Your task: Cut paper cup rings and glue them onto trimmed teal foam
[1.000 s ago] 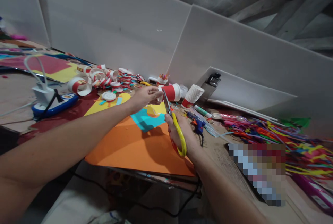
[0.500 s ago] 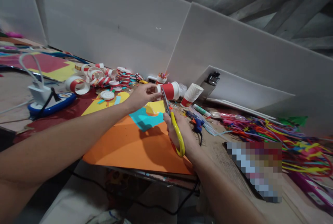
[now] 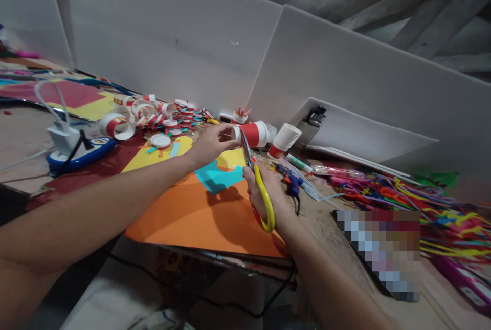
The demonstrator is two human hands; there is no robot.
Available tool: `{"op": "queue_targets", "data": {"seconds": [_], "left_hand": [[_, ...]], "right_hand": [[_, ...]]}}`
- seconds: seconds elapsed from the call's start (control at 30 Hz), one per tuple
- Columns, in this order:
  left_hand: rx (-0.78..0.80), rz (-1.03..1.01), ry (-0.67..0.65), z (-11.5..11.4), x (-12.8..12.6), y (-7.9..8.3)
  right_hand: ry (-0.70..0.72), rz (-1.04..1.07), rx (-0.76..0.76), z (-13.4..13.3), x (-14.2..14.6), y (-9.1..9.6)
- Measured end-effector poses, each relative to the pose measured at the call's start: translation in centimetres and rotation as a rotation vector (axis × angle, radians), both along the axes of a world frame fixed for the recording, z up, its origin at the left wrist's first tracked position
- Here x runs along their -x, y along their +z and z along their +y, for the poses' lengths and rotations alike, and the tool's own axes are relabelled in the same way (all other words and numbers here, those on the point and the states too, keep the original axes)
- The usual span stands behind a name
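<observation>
A red and white paper cup (image 3: pixel 254 134) lies sideways in the air, its base end pinched by the fingers of my left hand (image 3: pixel 215 141). My right hand (image 3: pixel 268 192) is closed round the yellow handles of a pair of scissors (image 3: pixel 264 199). Their blades point up and away, against the cup near its base; whether they have cut into it I cannot tell. Below both hands lie an orange sheet (image 3: pixel 192 217), a turquoise piece of paper (image 3: pixel 213 179) and a yellow piece (image 3: pixel 232 158).
Cut cup rings (image 3: pixel 118 125) and cup bases (image 3: pixel 160 140) lie at left, near a blue-edged power strip (image 3: pixel 95 148). Stacked cups (image 3: pixel 284 140), a bottle (image 3: pixel 309 128), a glue gun (image 3: pixel 293 182) and pipe cleaners (image 3: pixel 402 192) are at right. White boards (image 3: pixel 172 38) stand behind.
The whole view has shifted slightly, so things sit a little further right and lower. My hands, the cup and the scissors hold nearly the same pose.
</observation>
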State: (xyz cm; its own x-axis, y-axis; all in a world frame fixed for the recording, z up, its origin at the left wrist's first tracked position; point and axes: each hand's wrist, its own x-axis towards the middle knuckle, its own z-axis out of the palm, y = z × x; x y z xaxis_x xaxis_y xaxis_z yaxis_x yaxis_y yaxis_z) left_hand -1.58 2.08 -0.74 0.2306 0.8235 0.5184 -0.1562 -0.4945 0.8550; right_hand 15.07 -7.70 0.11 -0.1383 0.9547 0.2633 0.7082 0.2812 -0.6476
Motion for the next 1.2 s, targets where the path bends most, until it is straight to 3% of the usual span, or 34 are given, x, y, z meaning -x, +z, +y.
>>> {"op": "queue_targets", "data": {"seconds": [0.23,0.47,0.63,0.83,1.2], "left_hand": [[-0.016,0.023,0.029,0.1,0.2,-0.1],[-0.131,0.078,0.063,0.2,0.2,-0.3],[-0.076,0.000,0.026,-0.3,0.0,-0.1],[0.157,-0.243,-0.125,-0.4,-0.6,-0.2],[0.156,-0.290,-0.038,-0.5,-1.2,0.0]], "right_hand": [[0.003,-0.014,0.003,0.3,0.0,-0.1],[0.011,-0.018,0.010,0.3,-0.1,-0.1],[0.007,-0.051,-0.021,-0.2,-0.1,0.3],[-0.031,-0.074,-0.062,-0.3,0.3,0.4],[0.011,-0.016,-0.030,0.2,0.0,-0.3]]}}
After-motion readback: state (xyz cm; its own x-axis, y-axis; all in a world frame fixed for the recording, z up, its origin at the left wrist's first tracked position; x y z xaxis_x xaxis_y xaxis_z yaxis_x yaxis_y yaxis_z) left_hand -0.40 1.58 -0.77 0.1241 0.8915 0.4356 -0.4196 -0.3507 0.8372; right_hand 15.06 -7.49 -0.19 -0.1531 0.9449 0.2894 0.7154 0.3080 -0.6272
